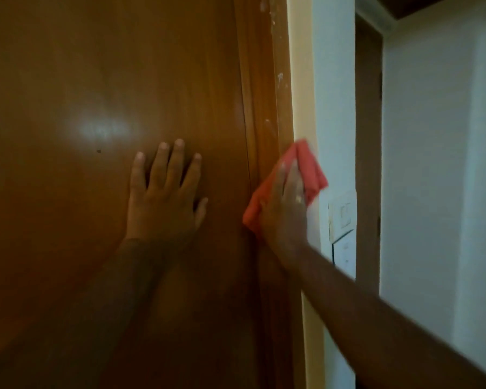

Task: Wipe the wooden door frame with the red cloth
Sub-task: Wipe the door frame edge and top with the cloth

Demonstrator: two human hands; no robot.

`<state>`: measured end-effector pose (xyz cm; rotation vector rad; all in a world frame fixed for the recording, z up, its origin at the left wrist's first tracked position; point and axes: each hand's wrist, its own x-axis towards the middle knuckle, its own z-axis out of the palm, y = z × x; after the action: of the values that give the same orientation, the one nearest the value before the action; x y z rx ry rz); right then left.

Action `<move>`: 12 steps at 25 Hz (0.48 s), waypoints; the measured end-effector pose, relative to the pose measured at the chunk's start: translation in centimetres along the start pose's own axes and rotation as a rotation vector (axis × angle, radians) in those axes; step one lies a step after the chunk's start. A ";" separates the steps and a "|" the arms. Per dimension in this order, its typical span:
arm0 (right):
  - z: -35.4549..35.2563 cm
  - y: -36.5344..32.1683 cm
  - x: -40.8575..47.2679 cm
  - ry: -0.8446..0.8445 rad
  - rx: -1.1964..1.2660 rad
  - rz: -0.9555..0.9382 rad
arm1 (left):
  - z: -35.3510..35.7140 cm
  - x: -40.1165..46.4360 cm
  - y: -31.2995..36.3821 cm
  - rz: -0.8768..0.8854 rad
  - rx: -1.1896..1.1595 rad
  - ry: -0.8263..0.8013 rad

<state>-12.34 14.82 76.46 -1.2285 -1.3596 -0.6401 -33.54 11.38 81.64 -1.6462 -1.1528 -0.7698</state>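
The wooden door frame point(267, 80) runs top to bottom just right of the glossy brown door point(96, 80), with whitish specks on its upper part. My right hand point(285, 209) presses the folded red cloth point(309, 167) flat against the frame at mid height; the cloth sticks out above and to the left of my fingers. My left hand point(163, 197) lies flat on the door with fingers spread and holds nothing.
A cream strip of wall point(302, 80) borders the frame on the right, then a white wall corner. A light switch plate point(344, 217) sits just right of my right hand. Farther right is a dark doorway point(368, 136) and a white wall.
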 end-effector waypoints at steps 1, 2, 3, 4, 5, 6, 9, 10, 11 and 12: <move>-0.2 -0.6 4.4 0.102 -0.042 -0.055 | 0.3 0.4 -0.5 0.011 0.051 0.009; -0.4 -1.3 8.8 0.181 -0.084 -0.078 | 0.6 0.3 -0.7 0.029 0.095 0.014; -0.6 -2.3 12.8 0.217 -0.117 -0.076 | 0.9 0.2 -0.7 0.041 0.123 0.024; -0.8 -3.1 15.7 0.231 -0.138 -0.073 | 1.2 0.1 -0.7 0.047 0.135 0.029; -0.8 -3.6 17.3 0.240 -0.151 -0.076 | 1.2 0.1 -0.7 0.048 0.141 0.030; -0.5 -3.5 17.5 0.245 -0.149 -0.092 | 1.2 0.1 -0.7 0.044 0.147 0.025; 0.3 -0.8 10.0 0.172 -0.152 -0.189 | 1.1 0.1 -0.8 0.026 0.182 0.006; 0.6 0.6 5.7 0.083 -0.146 -0.219 | 1.1 0.1 -0.7 0.029 0.194 0.001; 0.8 1.9 1.1 -0.028 -0.157 -0.234 | 1.1 0.1 -0.7 0.033 0.206 -0.003; 0.8 2.9 -2.9 -0.114 -0.181 -0.243 | 1.0 0.0 -0.6 0.029 0.216 -0.009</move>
<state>-10.50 15.60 72.71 -1.2685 -1.5889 -0.8915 -34.11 12.41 81.49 -1.4838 -1.1730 -0.5979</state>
